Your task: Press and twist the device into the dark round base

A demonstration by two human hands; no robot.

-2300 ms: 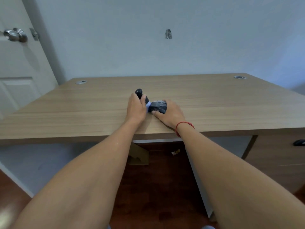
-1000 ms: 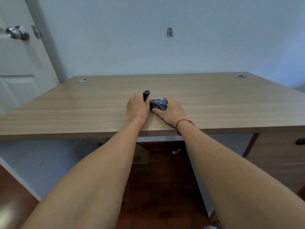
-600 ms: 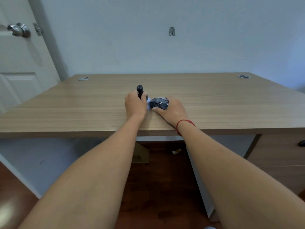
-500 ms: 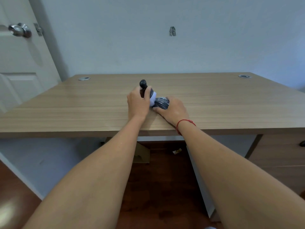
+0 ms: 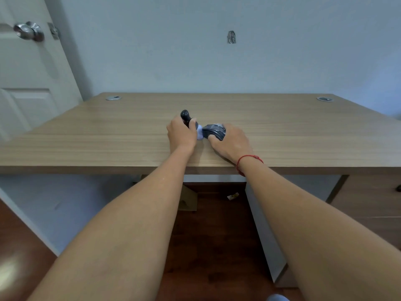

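I am looking down over a wide wooden desk (image 5: 282, 131) set against a pale wall (image 5: 173, 51). A white door (image 5: 28, 83) with a metal knob (image 5: 28, 31) stands at the left. Two round cable grommets sit at the desk's far corners, one left (image 5: 113, 97) and one right (image 5: 324, 99). Below the desk I see dark wood floor (image 5: 208, 246), and a drawer front (image 5: 373, 198) at the right.

Both bare forearms stretch forward to the middle of the desk, near its front edge. The right hand (image 5: 233, 142) (a red string (image 5: 247, 159) circles its wrist) rests on the desk with its fingers curled round a dark tape roll (image 5: 213, 131), gripping it. The left hand (image 5: 181, 134) is closed round a dark handle (image 5: 186, 116), whose rounded end sticks up above the knuckles. Between the two hands shows a small pale piece (image 5: 199, 133), touching the roll; I cannot tell what it is. The roll and handle sit just beside each other.

No brand, label or writing can be read on anything here. A small grey mark (image 5: 231, 37) shows on the wall above.
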